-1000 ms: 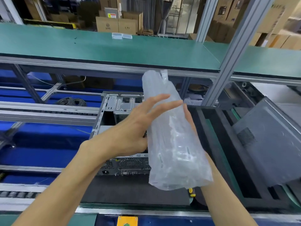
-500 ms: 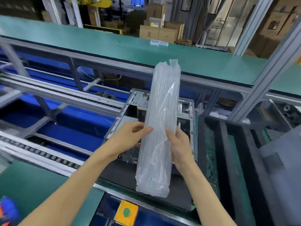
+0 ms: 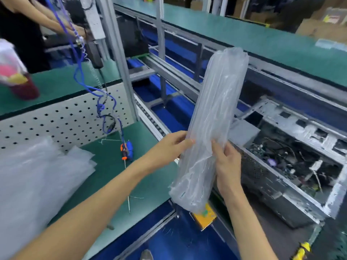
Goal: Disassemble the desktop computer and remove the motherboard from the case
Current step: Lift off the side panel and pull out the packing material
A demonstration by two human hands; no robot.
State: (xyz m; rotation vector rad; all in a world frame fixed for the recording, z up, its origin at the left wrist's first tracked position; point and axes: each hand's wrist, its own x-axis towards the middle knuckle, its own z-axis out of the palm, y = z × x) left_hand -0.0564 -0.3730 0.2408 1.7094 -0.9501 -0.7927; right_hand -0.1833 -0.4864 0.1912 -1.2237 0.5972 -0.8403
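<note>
Upright and slightly tilted, a rolled clear plastic air-cushion sleeve [image 3: 210, 128] is pinched on either side by the hands: the left hand [image 3: 169, 147] grips its left edge, the right hand [image 3: 228, 166] its right. Just to the right, the open desktop case [image 3: 293, 166] lies on its side with cables showing, while a blue-and-orange screwdriver [image 3: 126, 150] rests on the green tabletop [image 3: 110, 166].
</note>
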